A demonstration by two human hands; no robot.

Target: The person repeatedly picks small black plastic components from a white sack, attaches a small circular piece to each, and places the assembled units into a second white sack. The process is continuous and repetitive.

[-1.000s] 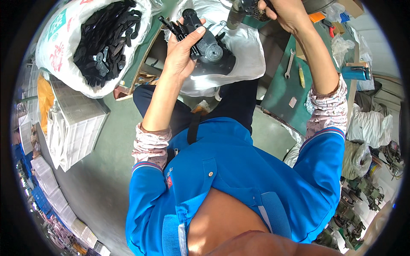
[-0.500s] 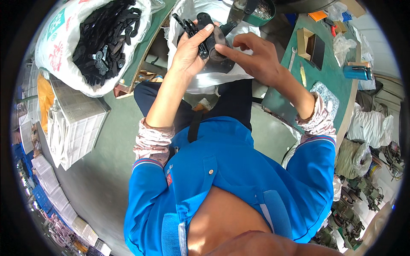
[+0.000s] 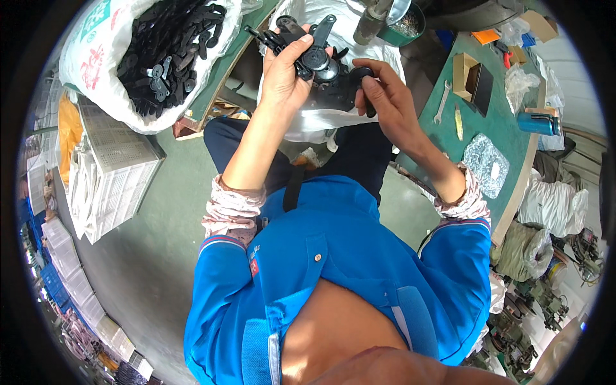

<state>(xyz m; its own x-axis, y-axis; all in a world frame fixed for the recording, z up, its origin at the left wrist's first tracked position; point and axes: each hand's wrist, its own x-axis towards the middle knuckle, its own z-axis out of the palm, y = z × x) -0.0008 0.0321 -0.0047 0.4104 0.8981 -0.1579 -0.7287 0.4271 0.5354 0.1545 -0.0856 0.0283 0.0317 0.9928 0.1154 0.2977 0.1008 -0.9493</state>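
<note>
My left hand (image 3: 287, 72) is closed round a bunch of black elongated parts with rounded ends (image 3: 314, 56), its thumb pressed on top of them. The parts fan out in different directions above the fingers. To its right, my right hand (image 3: 390, 97) pinches a single black part with a round end (image 3: 360, 76) between thumb and fingers. Both hands are over an open white bag (image 3: 378, 54) between my knees, where more dark pieces lie. At the far left, a white sack (image 3: 90, 77) holds a heap of similar black parts (image 3: 173, 51), a few of them with grey metal pieces.
A green bench on the right carries a wrench (image 3: 443, 102), a yellow-handled tool (image 3: 459, 122), an open cardboard box (image 3: 463, 70) and a bubble-wrap packet (image 3: 486, 163). A green container of small metal bits (image 3: 405, 29) stands beyond the bag. A white crate (image 3: 122, 173) sits at left.
My right hand has moved slightly down and away from the bunch and now pinches a separate black part. The parts in my left hand have shifted, one now pointing upward.
</note>
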